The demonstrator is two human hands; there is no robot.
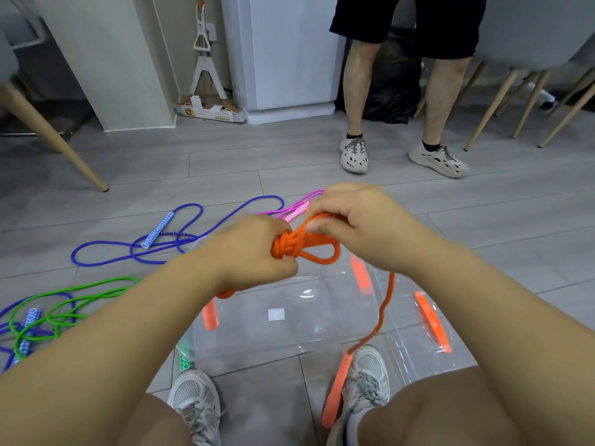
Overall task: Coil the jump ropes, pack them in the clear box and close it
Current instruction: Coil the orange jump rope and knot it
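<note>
My left hand (257,249) grips a wound bundle of orange jump rope (317,249) above the clear box (289,336). My right hand (360,226) pinches a strand of the same rope at the bundle's top. A loose orange tail hangs down to its orange handle (336,387) by my right shoe. The clear box has orange latches and sits on the floor in front of my feet. A blue rope (135,249), a green rope (64,304) and a pink rope (299,207) lie uncoiled on the floor.
Another person (402,91) in black shorts stands beyond the ropes. Chair legs (54,136) stand at the left, and more are at the right. A white cabinet (289,59) and a mop stand at the back.
</note>
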